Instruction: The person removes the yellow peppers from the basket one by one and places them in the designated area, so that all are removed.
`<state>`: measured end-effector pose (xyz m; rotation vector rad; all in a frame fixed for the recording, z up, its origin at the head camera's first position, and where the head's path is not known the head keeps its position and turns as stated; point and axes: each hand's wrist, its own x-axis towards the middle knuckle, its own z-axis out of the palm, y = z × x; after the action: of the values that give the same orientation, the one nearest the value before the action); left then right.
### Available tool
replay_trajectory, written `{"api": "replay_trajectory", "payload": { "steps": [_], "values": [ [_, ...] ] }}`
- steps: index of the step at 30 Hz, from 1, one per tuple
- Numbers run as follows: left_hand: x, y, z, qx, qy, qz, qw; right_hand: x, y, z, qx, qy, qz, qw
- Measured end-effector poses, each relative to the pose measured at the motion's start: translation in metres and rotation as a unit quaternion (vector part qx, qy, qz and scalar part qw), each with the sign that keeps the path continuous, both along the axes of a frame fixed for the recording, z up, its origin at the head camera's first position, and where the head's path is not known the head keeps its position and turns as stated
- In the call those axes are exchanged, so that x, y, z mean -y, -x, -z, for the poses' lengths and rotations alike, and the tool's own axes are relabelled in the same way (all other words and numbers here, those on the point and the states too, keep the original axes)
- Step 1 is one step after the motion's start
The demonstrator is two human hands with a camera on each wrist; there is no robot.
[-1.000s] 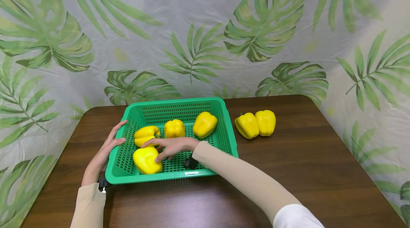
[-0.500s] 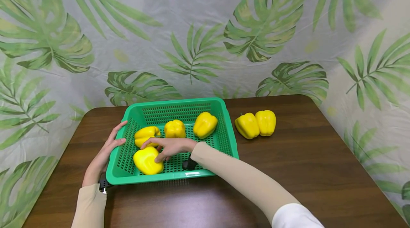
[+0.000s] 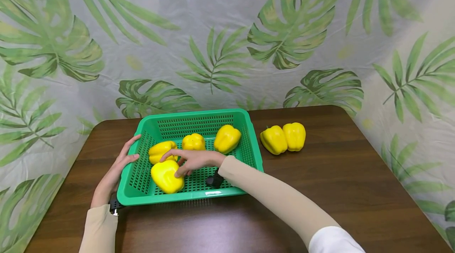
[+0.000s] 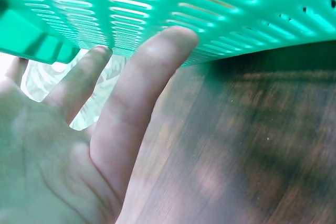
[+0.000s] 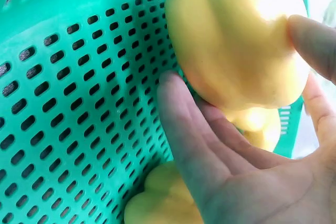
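In the head view a green basket [image 3: 199, 195] with slotted walls holds several yellow bell peppers. My right hand [image 3: 195, 160] reaches into it and grips the front-left yellow bell pepper [image 3: 166, 176] between thumb and fingers. That pepper [image 5: 236, 40] looks tilted in the right wrist view, with the fingers [image 5: 184, 119] beneath it. Near it lie a left pepper [image 3: 160, 151], a middle pepper [image 3: 193, 141] and a right pepper [image 3: 227, 138]. Along the basket's left side is my left hand [image 3: 115, 172]; its straight fingers [image 4: 142, 82] touch the outer wall in the left wrist view.
To the right of the basket, two more yellow bell peppers, one nearer [image 3: 273, 139] and one farther right [image 3: 294, 136], lie side by side on the brown wooden table [image 3: 337, 174]. A leaf-patterned cloth [image 3: 220, 28] hangs behind the table.
The gripped pepper has shifted slightly right and tilted, moving with my right hand. My left hand and the basket stay where they were.
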<state>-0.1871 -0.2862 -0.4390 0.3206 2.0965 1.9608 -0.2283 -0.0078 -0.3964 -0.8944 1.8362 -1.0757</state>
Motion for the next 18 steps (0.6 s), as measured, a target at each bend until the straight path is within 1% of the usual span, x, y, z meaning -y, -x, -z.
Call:
{"api": "replay_trajectory", "payload": {
  "steps": [14, 18],
  "values": [
    [0.001, 0.000, 0.001, -0.009, -0.008, 0.007, 0.9999, -0.020, 0.001, -0.006, 0.040, 0.025, 0.020, 0.9987],
    [0.001, 0.000, 0.001, -0.010, -0.010, 0.007, 0.9999, -0.027, 0.002, -0.009, 0.038, 0.033, 0.026, 0.9984]
  ]
}}
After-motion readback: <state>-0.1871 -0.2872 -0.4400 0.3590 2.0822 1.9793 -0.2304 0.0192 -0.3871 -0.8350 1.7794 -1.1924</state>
